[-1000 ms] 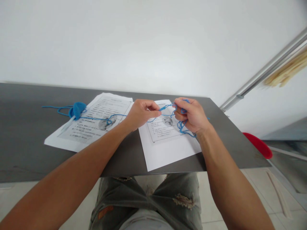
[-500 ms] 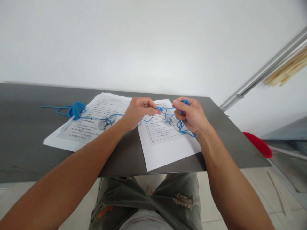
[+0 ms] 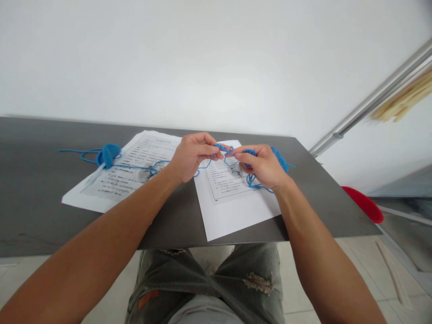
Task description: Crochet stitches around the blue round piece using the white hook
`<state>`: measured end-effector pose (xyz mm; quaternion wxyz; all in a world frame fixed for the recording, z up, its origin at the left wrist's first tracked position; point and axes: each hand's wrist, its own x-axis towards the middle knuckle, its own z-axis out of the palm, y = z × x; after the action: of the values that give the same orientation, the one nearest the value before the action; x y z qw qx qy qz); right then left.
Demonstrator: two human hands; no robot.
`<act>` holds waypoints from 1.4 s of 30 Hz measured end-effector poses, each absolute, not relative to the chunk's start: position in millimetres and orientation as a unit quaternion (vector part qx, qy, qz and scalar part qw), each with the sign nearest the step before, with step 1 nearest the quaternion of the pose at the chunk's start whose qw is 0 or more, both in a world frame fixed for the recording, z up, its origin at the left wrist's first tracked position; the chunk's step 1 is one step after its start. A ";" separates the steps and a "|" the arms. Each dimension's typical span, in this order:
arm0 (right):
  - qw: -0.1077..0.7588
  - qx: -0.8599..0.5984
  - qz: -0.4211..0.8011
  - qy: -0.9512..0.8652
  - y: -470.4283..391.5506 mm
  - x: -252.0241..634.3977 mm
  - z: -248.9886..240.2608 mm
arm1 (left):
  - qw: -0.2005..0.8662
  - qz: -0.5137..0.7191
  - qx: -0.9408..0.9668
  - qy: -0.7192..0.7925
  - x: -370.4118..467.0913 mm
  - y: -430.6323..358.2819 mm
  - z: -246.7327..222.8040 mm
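Observation:
My left hand (image 3: 192, 156) pinches blue yarn (image 3: 223, 147) between thumb and fingertips, above the right-hand printed sheet (image 3: 232, 216). Close by on the right, my right hand (image 3: 261, 164) is closed on the same yarn, with a bunch of it in its fingers. Loops of the yarn hang from the right hand over the paper. Behind that hand lies a ball of blue yarn (image 3: 279, 159), partly hidden. One strand runs left under my left hand, across another printed sheet (image 3: 118, 191), to a blue folded piece (image 3: 108, 155).
Both sheets lie on a dark grey table (image 3: 37, 189) set against a white wall (image 3: 168, 63). A red rounded seat (image 3: 362, 204) shows past the table's right edge. A metal pole (image 3: 357, 112) leans at the right.
My right hand has moved left, closer to my left hand, and the taut strand between them has gone slack. The yarn ball behind the right hand has come into view.

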<state>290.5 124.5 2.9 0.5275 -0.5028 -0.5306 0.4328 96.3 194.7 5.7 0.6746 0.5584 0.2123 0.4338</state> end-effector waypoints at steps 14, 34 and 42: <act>0.519 -0.461 0.518 -0.500 127.4 273.4 -3.9 | 0.678 0.421 0.572 0.190 98.1 190.3 6.9; 0.495 -0.466 0.564 -0.469 125.1 272.5 -0.1 | 0.689 0.405 0.565 0.206 97.5 191.5 7.3; 0.513 -0.504 0.520 -0.461 127.7 268.3 -6.2 | 0.689 0.410 0.560 0.208 97.3 193.1 6.6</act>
<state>268.3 127.7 -6.2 0.5132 -0.5039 -0.4605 0.5202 97.3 193.1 6.6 0.6893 0.5599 0.2077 0.4101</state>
